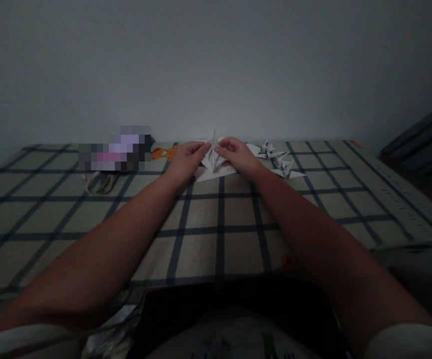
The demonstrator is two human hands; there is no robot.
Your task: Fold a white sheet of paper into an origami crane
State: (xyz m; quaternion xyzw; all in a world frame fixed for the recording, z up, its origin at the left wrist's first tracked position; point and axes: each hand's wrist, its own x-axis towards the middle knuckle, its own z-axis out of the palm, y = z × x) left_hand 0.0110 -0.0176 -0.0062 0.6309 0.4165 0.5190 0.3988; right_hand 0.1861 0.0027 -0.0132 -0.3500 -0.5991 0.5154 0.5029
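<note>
Both hands meet over the far middle of the table, around a folded piece of white paper (213,155) with a pointed tip facing up. My left hand (188,158) pinches its left side between thumb and fingers. The right side is pinched by my right hand (240,155), whose thumb lies close to the paper's centre crease. Beneath the folded paper lies a flat white sheet (214,173), partly covered by the hands. Just right of my right hand sit several folded paper cranes (283,164) in a loose cluster.
A checked cloth (201,214) covers the table (354,199). At the back left stands a phone-like item (126,149), blurred by pixels, with a looped strap (99,184) in front. A pale wall (216,70) rises behind. Dark slatted furniture (421,144) is at the right.
</note>
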